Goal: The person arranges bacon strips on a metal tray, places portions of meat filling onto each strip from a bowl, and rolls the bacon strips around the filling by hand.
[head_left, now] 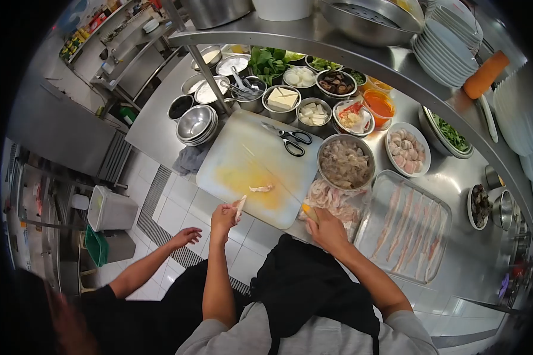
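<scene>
In the head view, my left hand [223, 223] pinches a strip of raw meat [239, 209] at the near edge of the white cutting board [219, 160]. My right hand [328, 232] is closed around a knife [309, 212] with a yellow handle, at the board's near right corner. Its blade is hard to make out against the board. A small piece of meat [262, 189] lies on the yellow-stained part of the board. Black-handled scissors [293, 139] rest near the far edge. A pile of raw meat strips [328, 201] sits beside my right hand.
A metal tray [370, 236] with several meat strips stands to the right. A bowl of raw pieces [346, 163] and several ingredient bowls line the back. Overhead runs a steel shelf [302, 32] with stacked plates [444, 53]. A co-worker's hand [185, 237] is at left.
</scene>
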Demonstrator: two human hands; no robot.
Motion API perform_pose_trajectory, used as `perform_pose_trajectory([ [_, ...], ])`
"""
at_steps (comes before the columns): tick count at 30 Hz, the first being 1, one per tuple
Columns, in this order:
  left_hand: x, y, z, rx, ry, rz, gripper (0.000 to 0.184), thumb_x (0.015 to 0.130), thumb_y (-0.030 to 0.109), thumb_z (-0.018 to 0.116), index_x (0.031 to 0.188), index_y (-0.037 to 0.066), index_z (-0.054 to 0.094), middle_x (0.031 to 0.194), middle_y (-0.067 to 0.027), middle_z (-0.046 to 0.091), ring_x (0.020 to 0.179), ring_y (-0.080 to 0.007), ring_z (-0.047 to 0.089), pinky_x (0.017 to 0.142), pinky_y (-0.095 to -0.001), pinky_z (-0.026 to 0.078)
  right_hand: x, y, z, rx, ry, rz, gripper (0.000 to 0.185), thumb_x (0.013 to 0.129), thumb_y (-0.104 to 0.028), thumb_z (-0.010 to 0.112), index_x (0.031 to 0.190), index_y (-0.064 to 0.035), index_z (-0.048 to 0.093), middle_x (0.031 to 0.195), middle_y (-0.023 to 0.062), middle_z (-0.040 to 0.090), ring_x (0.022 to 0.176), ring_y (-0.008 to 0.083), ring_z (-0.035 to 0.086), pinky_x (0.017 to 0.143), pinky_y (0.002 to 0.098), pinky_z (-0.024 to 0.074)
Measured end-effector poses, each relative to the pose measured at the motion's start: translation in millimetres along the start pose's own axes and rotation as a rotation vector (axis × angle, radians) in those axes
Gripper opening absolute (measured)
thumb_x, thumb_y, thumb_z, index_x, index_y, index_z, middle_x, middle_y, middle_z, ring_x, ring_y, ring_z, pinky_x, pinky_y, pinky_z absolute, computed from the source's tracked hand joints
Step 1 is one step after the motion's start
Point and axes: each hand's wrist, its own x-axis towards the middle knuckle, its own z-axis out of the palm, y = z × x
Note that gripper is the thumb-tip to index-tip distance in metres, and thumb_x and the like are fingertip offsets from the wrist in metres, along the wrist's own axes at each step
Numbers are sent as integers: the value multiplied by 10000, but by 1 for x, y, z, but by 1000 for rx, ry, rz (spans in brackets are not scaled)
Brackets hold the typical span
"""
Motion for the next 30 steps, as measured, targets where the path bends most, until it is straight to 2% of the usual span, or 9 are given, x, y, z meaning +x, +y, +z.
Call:
perform_pose_trajectory([
  [8,-14,49,19,217,-224,146,195,970,158,604,1123,45,560,940,-73,655,781,-126,627,599,-270,528,47,20,43,-179,137,35,478,846,-209,626,1298,-65,566,1173,200,580,1046,378,592,841,474,512],
  [9,-16,51,26,249,-303,177,159,986,123,567,1124,47,544,900,-63,646,734,-117,601,566,-270,506,52,31,64,191,210,161,543,798,-206,649,1310,-45,562,1242,228,554,1131,382,557,945,457,477],
  [10,-18,57,36,328,-358,153,131,993,92,536,1116,45,535,854,-53,631,678,-102,566,536,-251,468,41,15,46,-85,244,-93,575,810,-200,650,1342,-19,531,1333,244,507,1219,396,510,1053,447,412],
  [12,-36,68,72,456,-485,177,73,998,98,544,1056,62,519,733,-39,594,587,-77,507,501,-226,406,20,-4,37,15,212,-224,599,818,-176,679,1377,-52,504,1424,217,440,1335,404,403,1130,456,325],
  [14,-48,69,107,539,-649,172,75,990,79,558,1060,58,541,756,-42,619,612,-73,535,518,-221,434,-6,-9,10,316,242,-188,546,832,-172,685,1344,-63,532,1314,213,545,1262,379,499,1069,446,395],
  [16,-80,73,150,634,-821,280,82,985,60,560,1065,46,578,812,-48,661,679,-75,587,566,-221,478,-22,0,-7,543,7,-162,469,852,-169,681,1295,-64,569,1119,199,652,1086,352,630,944,436,485],
  [17,-96,80,172,672,-824,226,153,936,-38,561,1048,31,638,910,-50,690,728,-84,620,595,-225,498,-34,12,-7,613,125,-163,357,853,-144,685,1194,-54,631,928,185,696,897,336,692,812,417,533],
  [26,-154,47,337,1047,-1209,709,137,873,2,653,1008,-14,649,825,-135,702,717,-171,673,655,-289,519,-183,102,-40,638,568,426,189,919,-51,572,1082,-14,659,862,152,712,772,203,718,705,336,554],
  [30,-165,-7,410,878,-1346,731,158,869,24,662,1023,-14,652,816,-149,697,749,-221,696,699,-306,530,-224,137,-47,894,672,619,203,912,-86,564,1068,-12,671,825,182,706,738,209,722,670,334,556],
])
